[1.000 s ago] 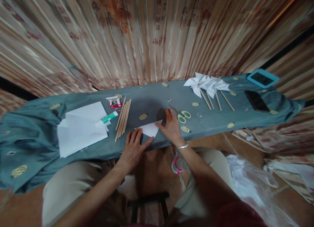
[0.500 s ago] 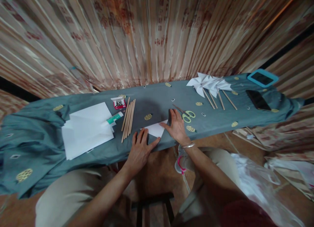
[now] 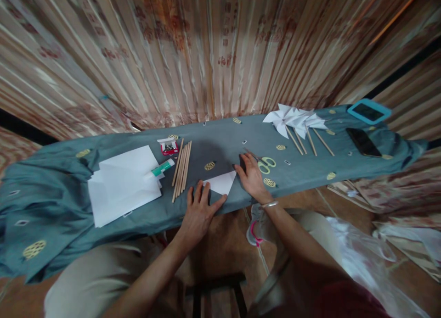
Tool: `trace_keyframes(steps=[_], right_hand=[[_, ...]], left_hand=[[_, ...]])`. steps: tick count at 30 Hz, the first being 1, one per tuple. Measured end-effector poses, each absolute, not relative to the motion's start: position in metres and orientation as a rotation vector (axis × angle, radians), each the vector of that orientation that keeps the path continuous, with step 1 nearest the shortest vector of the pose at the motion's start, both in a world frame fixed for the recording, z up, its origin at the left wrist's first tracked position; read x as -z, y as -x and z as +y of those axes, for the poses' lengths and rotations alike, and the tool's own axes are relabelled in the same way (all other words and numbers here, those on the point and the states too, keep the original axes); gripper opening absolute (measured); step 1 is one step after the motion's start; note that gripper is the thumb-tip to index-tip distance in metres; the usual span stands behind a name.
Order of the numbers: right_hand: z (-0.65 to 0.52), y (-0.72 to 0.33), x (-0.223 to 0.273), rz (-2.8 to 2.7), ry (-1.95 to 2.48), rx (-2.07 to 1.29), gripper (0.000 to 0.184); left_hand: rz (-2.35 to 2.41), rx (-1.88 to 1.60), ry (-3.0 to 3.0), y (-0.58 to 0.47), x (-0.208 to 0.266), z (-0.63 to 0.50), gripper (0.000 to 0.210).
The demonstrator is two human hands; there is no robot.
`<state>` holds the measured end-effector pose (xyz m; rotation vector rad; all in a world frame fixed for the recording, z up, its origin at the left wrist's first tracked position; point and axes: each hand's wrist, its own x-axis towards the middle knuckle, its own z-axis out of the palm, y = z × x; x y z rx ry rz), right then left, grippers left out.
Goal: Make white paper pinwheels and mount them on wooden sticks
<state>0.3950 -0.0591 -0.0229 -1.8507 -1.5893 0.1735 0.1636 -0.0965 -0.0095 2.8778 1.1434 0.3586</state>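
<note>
A white folded paper triangle lies flat near the table's front edge. My left hand rests on its left part and lower edge, fingers spread, pressing it against the cloth. At its right corner, my right hand touches the cloth beside the paper with fingers apart, the thumb close to the tip. Just beyond the right hand lie green-handled scissors, their blades partly hidden by the fingers. Several wooden sticks lie side by side left of the paper.
On the left are a stack of white paper, a green glue stick and a red box of small metal pieces. Paper pinwheels on sticks, a black phone and a blue-framed device lie right.
My right hand has slid slightly right, its thumb moving off the paper's right corner. My left hand stays on the paper. The view has shifted a little.
</note>
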Motion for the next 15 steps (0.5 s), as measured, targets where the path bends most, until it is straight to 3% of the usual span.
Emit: trace_keyframes(steps=[8,15], right_hand=[[-0.073,-0.378,0.009,-1.518,1.684,-0.454,0.050],[-0.053,-0.383,0.017,-1.137,1.560,-0.735,0.060]], left_hand=[[1.158,-0.349,-2.859,-0.164,0.006,-0.098,0.056],[1.143,-0.316,-2.849,-0.163,0.006,-0.099,0.060]])
